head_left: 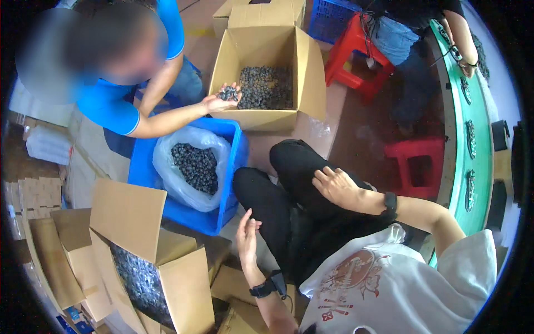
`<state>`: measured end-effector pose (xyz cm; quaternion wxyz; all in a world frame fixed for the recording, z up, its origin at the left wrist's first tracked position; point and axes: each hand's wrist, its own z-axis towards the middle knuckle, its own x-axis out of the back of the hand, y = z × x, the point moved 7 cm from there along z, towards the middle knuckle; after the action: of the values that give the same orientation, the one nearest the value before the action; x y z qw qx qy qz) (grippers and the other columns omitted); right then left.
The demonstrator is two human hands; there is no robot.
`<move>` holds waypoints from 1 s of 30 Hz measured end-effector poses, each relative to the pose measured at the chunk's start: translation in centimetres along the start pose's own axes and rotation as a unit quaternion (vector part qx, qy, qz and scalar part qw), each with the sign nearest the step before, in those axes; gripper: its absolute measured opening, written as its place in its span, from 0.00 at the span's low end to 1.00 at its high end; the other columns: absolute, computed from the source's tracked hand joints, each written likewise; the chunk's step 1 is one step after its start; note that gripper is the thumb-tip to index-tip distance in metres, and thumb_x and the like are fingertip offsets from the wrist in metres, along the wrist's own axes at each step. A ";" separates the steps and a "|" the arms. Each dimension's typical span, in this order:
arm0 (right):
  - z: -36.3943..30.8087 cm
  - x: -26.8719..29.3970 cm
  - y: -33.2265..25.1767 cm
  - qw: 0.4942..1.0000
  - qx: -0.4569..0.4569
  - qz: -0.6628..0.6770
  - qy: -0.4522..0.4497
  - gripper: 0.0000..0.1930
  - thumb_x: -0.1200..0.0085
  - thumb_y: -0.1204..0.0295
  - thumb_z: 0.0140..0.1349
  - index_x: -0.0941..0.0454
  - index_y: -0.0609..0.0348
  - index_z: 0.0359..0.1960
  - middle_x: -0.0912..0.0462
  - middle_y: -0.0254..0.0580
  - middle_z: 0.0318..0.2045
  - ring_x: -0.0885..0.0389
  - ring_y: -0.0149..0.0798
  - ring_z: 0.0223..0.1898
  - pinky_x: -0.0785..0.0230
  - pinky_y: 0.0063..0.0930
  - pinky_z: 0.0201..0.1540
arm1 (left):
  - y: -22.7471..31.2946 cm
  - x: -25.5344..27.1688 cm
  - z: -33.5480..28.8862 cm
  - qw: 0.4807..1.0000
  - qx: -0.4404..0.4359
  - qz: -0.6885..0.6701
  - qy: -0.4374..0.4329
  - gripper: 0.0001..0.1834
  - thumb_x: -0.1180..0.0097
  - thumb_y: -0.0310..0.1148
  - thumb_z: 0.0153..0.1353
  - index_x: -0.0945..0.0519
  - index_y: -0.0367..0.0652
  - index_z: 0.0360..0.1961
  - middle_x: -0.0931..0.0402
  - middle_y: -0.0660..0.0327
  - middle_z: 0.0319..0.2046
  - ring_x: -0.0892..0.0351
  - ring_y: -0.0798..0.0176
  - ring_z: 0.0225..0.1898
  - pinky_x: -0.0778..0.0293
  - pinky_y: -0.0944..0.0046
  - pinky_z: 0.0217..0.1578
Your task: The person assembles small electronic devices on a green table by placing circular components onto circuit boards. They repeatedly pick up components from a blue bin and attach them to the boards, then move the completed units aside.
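My left hand (247, 234) hovers beside my left knee with its fingers loosely apart and nothing in it; a black band sits on the wrist. My right hand (334, 186) lies flat on my black trouser thigh, fingers spread, empty, with a black watch on its wrist. In front of me a blue crate (233, 167) holds a clear plastic bag (192, 167) of small dark parts. A co-worker in a blue shirt holds a handful of the same dark parts (228, 93) in one hand (214, 103) at the rim of an open cardboard box (267, 119).
An open cardboard box (183, 278) with bagged dark parts stands at my lower left, beside flat cartons (39, 200). Two red stools (356, 44) (417, 150) stand on the floor to the right. Another person works at a green conveyor (478, 161) on the far right.
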<state>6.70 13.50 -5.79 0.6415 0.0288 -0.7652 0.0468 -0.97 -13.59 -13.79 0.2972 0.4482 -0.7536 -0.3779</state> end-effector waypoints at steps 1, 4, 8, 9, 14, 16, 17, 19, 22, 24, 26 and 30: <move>-0.2 -0.1 0.1 1.000 -0.007 -0.017 -0.002 0.10 0.48 0.71 0.61 0.20 0.58 0.42 0.23 0.39 0.43 0.23 0.41 0.45 0.23 0.36 0.40 | -0.6 0.5 0.0 0.999 0.018 -0.023 0.021 0.21 0.46 0.34 0.73 0.25 0.45 0.65 0.19 0.60 0.43 0.22 0.70 0.44 0.26 0.66 0.48; -0.6 -0.2 0.0 0.997 -0.036 -0.056 -0.049 0.09 0.48 0.70 0.62 0.18 0.56 0.40 0.22 0.38 0.41 0.23 0.40 0.45 0.24 0.35 0.39 | -1.2 1.7 0.4 0.999 -0.018 0.018 0.040 0.22 0.45 0.33 0.71 0.24 0.45 0.65 0.20 0.60 0.47 0.23 0.70 0.47 0.26 0.66 0.49; -1.1 -0.6 0.5 0.985 -0.070 -0.108 -0.117 0.10 0.49 0.68 0.64 0.16 0.56 0.39 0.18 0.39 0.39 0.20 0.39 0.41 0.26 0.35 0.34 | 2.8 0.2 -0.4 0.995 -0.016 0.078 -0.063 0.21 0.48 0.31 0.72 0.26 0.44 0.66 0.15 0.56 0.40 0.19 0.66 0.37 0.23 0.65 0.45; -1.0 0.1 0.3 0.986 -0.074 -0.084 -0.124 0.10 0.49 0.69 0.64 0.15 0.56 0.39 0.14 0.42 0.38 0.15 0.43 0.41 0.23 0.38 0.34 | 3.9 -0.3 -0.9 0.993 -0.027 0.077 -0.089 0.21 0.50 0.30 0.73 0.26 0.43 0.66 0.15 0.56 0.36 0.19 0.66 0.37 0.23 0.64 0.44; 0.6 3.8 -2.4 0.982 -0.045 0.061 -0.171 0.11 0.45 0.67 0.61 0.15 0.58 0.38 0.11 0.47 0.37 0.11 0.48 0.42 0.19 0.42 0.40 | 9.5 -3.1 -3.6 0.972 -0.149 0.127 -0.133 0.22 0.48 0.29 0.73 0.27 0.43 0.66 0.15 0.55 0.42 0.18 0.65 0.41 0.22 0.64 0.47; 0.8 5.9 -2.9 0.975 -0.089 0.108 -0.172 0.12 0.45 0.66 0.62 0.14 0.58 0.39 0.11 0.47 0.39 0.11 0.48 0.42 0.18 0.40 0.40 | 13.9 -5.8 -5.8 0.952 -0.223 0.154 -0.144 0.22 0.47 0.29 0.72 0.27 0.43 0.66 0.16 0.55 0.43 0.18 0.65 0.42 0.22 0.63 0.47; 0.7 6.3 -2.7 0.979 -0.096 0.110 -0.146 0.12 0.44 0.65 0.62 0.13 0.57 0.40 0.11 0.48 0.39 0.11 0.47 0.42 0.18 0.40 0.40 | 16.1 -7.7 -7.3 0.938 -0.239 0.184 -0.168 0.22 0.45 0.30 0.71 0.27 0.42 0.65 0.16 0.52 0.45 0.17 0.63 0.45 0.21 0.62 0.47; 1.1 4.4 -2.7 0.983 -0.110 0.134 -0.067 0.12 0.43 0.65 0.61 0.13 0.56 0.40 0.11 0.47 0.39 0.10 0.46 0.40 0.18 0.40 0.38 | 19.0 -9.8 -10.5 0.905 -0.272 0.251 -0.210 0.22 0.47 0.30 0.72 0.28 0.43 0.66 0.17 0.53 0.47 0.18 0.64 0.46 0.23 0.63 0.50; -1.4 -1.0 0.3 0.972 -0.214 0.099 -0.013 0.09 0.44 0.69 0.57 0.10 0.51 0.31 0.11 0.42 0.27 0.10 0.41 0.27 0.18 0.41 0.26 | 20.8 -14.0 -13.0 0.861 -0.291 0.304 -0.286 0.23 0.46 0.31 0.72 0.28 0.43 0.67 0.17 0.52 0.51 0.18 0.63 0.51 0.24 0.63 0.53; -2.6 -0.8 1.1 0.958 -0.240 0.140 -0.064 0.10 0.44 0.69 0.58 0.10 0.53 0.34 0.10 0.43 0.31 0.10 0.41 0.31 0.17 0.44 0.27 | 20.2 -13.5 -13.3 0.856 -0.284 0.311 -0.298 0.23 0.46 0.31 0.72 0.28 0.42 0.67 0.18 0.53 0.51 0.19 0.63 0.52 0.25 0.63 0.55; -2.3 -1.2 1.7 0.949 -0.248 0.175 -0.082 0.11 0.43 0.69 0.59 0.10 0.53 0.38 0.10 0.43 0.35 0.10 0.42 0.35 0.17 0.47 0.29 | 19.0 -11.7 -12.3 0.870 -0.259 0.308 -0.285 0.23 0.45 0.31 0.71 0.27 0.42 0.66 0.17 0.52 0.50 0.17 0.60 0.50 0.23 0.61 0.52; -1.5 -3.3 2.0 0.921 -0.260 0.214 -0.194 0.13 0.42 0.65 0.63 0.11 0.53 0.45 0.12 0.40 0.49 0.11 0.44 0.46 0.16 0.51 0.34 | 15.1 -6.4 -10.5 0.901 -0.200 0.309 -0.230 0.23 0.45 0.30 0.71 0.27 0.42 0.66 0.16 0.53 0.49 0.16 0.60 0.48 0.21 0.60 0.50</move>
<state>8.53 15.62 -8.80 0.4402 -0.2949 -0.8478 -0.0235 3.17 -6.28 3.76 0.3011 0.0241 -0.8101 -0.5026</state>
